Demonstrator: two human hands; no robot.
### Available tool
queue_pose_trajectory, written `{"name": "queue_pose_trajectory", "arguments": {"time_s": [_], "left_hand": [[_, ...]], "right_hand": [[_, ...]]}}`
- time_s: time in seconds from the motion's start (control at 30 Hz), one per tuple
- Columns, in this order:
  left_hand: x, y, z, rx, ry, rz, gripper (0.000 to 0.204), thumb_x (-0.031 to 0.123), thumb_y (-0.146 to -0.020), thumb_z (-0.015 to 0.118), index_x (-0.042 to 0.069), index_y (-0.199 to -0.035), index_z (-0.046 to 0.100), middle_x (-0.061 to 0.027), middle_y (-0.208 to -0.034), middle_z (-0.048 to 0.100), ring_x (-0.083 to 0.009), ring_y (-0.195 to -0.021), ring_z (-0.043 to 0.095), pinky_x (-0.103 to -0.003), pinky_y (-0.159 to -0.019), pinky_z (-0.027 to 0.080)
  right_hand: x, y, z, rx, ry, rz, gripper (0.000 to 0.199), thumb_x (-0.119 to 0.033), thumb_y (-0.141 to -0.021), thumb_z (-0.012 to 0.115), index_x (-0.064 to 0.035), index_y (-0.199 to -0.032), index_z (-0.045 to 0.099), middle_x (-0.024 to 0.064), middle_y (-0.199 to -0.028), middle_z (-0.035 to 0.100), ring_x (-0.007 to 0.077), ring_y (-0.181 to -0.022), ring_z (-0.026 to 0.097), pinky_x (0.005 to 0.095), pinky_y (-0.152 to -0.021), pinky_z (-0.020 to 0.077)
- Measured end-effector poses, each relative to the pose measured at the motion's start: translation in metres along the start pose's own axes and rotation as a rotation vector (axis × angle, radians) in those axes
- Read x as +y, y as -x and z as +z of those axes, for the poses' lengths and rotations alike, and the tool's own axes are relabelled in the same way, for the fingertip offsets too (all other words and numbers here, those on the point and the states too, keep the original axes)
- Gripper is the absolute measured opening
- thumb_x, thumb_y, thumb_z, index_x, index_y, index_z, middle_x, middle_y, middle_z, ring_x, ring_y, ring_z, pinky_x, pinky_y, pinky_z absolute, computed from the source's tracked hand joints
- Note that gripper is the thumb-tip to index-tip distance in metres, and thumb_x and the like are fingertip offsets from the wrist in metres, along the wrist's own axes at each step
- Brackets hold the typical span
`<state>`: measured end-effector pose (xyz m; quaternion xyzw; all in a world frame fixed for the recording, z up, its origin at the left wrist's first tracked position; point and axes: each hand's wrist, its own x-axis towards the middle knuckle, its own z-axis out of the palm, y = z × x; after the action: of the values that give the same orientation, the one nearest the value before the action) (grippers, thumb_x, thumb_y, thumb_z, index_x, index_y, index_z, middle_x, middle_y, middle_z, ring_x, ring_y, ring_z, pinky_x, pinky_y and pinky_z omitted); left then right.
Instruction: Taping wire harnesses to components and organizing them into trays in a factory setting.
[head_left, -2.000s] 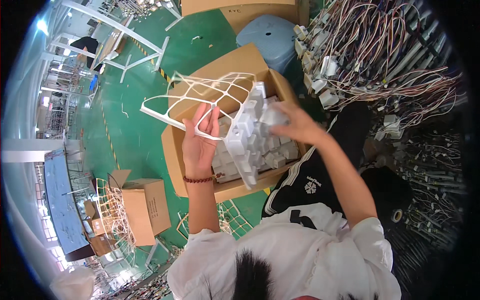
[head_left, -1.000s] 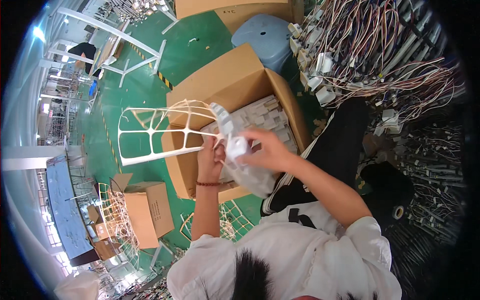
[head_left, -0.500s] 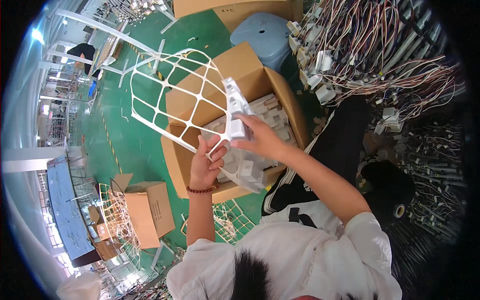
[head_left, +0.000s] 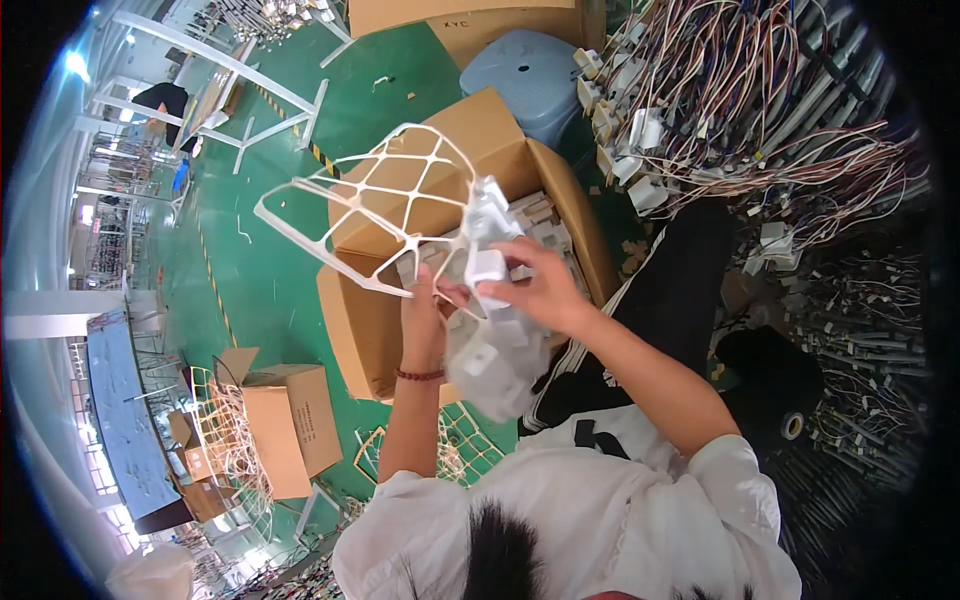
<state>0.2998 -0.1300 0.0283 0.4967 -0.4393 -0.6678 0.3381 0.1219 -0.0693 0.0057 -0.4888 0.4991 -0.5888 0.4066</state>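
My left hand (head_left: 428, 312) grips the near edge of a white plastic lattice frame (head_left: 370, 205), which fans out up and to the left over an open cardboard box (head_left: 360, 330). My right hand (head_left: 535, 290) is closed on a small white plastic block (head_left: 487, 262) pressed against the frame's edge, beside my left hand. Below both hands hangs a clear plastic bag (head_left: 495, 365) holding several white blocks. More white blocks lie inside the box (head_left: 545, 225). A bead bracelet sits on my left wrist.
A blue plastic stool (head_left: 530, 70) stands beyond the box. Bundles of coloured wires with white connectors (head_left: 760, 110) fill the right side. A smaller cardboard box (head_left: 290, 425) and more white lattice frames (head_left: 235, 440) lie at the lower left on the green floor.
The lattice frame has swung from low and left of the box up over it. My right hand has come off the blocks in the box and now holds a block against the frame.
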Motion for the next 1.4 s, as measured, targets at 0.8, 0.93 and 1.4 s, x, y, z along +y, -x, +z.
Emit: {"name": "queue_pose_trajectory", "arguments": {"time_s": [0.8,0.93,1.4], "left_hand": [[0.062,0.034,-0.009,-0.608,0.486,-0.253,0.044,0.04,-0.101,0.029,0.017,-0.063,0.035,0.0092,-0.043,0.025,-0.0032,-0.033,0.019,-0.019,-0.037,0.016],[0.071,0.026,-0.031,-0.377,0.444,-0.289,0.043,0.036,-0.101,0.032,0.016,-0.062,0.037,0.0077,-0.042,0.028,-0.0031,-0.033,0.023,-0.019,-0.036,0.019],[0.093,0.042,-0.021,-0.689,0.483,-0.219,0.043,0.034,-0.101,0.03,0.017,-0.062,0.034,0.0088,-0.041,0.029,-0.002,-0.031,0.023,-0.019,-0.034,0.017]], "right_hand": [[0.003,-0.013,0.025,-0.147,-0.013,0.086,0.04,-0.025,-0.086,0.067,-0.0017,-0.116,0.056,0.0064,-0.101,0.053,0.0128,-0.087,0.054,0.0263,-0.076,0.0453],[-0.005,-0.017,-0.03,-0.126,-0.5,0.272,0.03,-0.027,-0.087,0.064,-0.007,-0.11,0.063,0.001,-0.097,0.062,0.0109,-0.085,0.059,0.0272,-0.07,0.0506],[0.007,-0.017,0.0,0.105,0.235,0.115,0.048,-0.028,-0.073,0.075,-0.0025,-0.108,0.054,0.0134,-0.106,0.056,0.0281,-0.095,0.056,0.0373,-0.082,0.0469]]}}
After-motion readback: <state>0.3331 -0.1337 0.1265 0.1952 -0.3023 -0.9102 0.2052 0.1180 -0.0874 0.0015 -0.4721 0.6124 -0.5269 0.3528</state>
